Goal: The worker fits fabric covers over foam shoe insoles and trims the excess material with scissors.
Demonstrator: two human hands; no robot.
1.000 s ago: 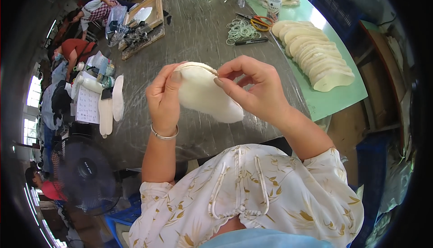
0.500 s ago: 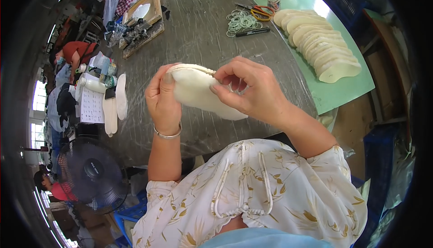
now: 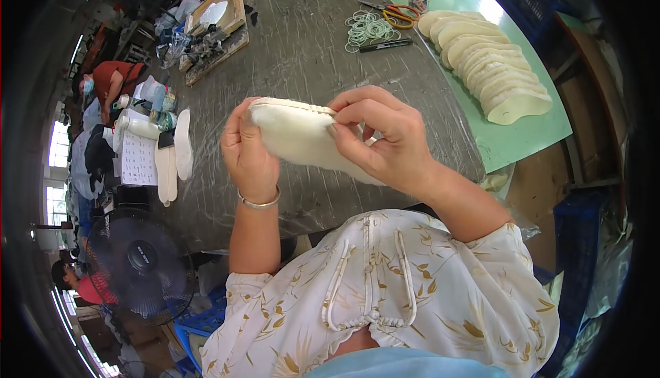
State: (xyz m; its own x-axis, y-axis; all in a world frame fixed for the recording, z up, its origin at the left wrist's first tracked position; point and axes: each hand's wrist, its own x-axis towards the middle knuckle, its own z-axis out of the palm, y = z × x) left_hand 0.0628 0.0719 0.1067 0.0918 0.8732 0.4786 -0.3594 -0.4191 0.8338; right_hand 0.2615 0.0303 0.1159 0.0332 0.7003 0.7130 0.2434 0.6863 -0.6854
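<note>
Insoles (image 3: 491, 75) right, on mat (image 3: 522, 144); fan (image 3: 137, 264) left.

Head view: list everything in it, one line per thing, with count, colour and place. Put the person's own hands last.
Insole piece: one, cream, held up between both hands over the table.
Insole stack: a fanned row, count unclear, cream, on the green board at the right.
Green board: one, pale green, right end of the table.
Rubber bands: a loose pile, pale green, far side of the table.
Scissors: one, orange handles, beside the bands.
Table: one, grey.
Fan: one, black, lower left.
Left hand: grips the piece's left end; silver bangle on the wrist.
Right hand: pinches the piece's upper edge.
</note>
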